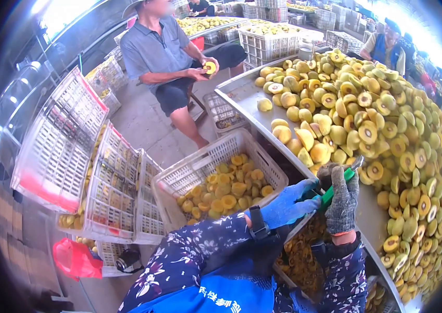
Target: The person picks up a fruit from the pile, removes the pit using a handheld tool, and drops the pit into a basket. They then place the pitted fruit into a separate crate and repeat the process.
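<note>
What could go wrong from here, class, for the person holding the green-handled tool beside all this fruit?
The metal tip of the green-handled tool sits close to the fingers of the gray-gloved right hand, so a slip might nick one. Cut fruit is heaped on the metal table, some of it near the edge, and could tumble off if knocked.

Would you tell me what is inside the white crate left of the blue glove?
The crate holds loose yellow fruit, many pieces cut open. They cover its floor, so nothing beneath shows, and a patterned sleeve hides part of its near edge.
</note>
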Available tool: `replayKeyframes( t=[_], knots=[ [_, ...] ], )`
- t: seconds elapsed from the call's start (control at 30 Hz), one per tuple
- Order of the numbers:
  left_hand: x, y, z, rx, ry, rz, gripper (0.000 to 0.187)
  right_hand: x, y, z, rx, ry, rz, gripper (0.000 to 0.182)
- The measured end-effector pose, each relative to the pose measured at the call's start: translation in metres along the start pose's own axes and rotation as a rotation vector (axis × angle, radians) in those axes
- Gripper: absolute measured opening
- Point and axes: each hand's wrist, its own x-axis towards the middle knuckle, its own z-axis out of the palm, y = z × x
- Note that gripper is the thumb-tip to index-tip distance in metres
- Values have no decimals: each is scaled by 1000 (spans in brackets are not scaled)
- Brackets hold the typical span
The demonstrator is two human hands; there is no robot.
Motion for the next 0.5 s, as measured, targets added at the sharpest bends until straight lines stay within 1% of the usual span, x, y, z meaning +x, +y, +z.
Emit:
replayKeyframes(
  t=[0.07,0.13,0.2,0.23,0.27,0.3,0.33,0.4,0.43,0.5],
  knots=[
    [4,9,-21,-133,-20,-263,55,22,17,11,2,-44,-31,13],
    [12,14,-35,-165,16,-247,55,45,27,25,-101,-50,-44,15],
    [14,26,-46,-202,111,-249,55,57,31,49,-98,-67,-23,17],
    [18,21,-55,-205,118,-245,55,61,30,61,-33,-89,53,16],
    [22,12,-65,-193,139,-171,53,67,32,70,31,-109,130,17],
    [25,6,-72,-182,160,-98,52,75,41,76,9,-147,107,17],
    [26,8,-79,-183,166,-96,52,80,49,79,7,-153,109,17],
    [26,14,-94,-307,99,-135,48,92,62,87,-75,-246,145,19],
    [24,19,-102,-296,111,-134,48,93,63,96,-112,-271,169,20],
    [25,11,-115,-222,182,-103,45,97,68,105,-164,-269,147,20]
  ],
)
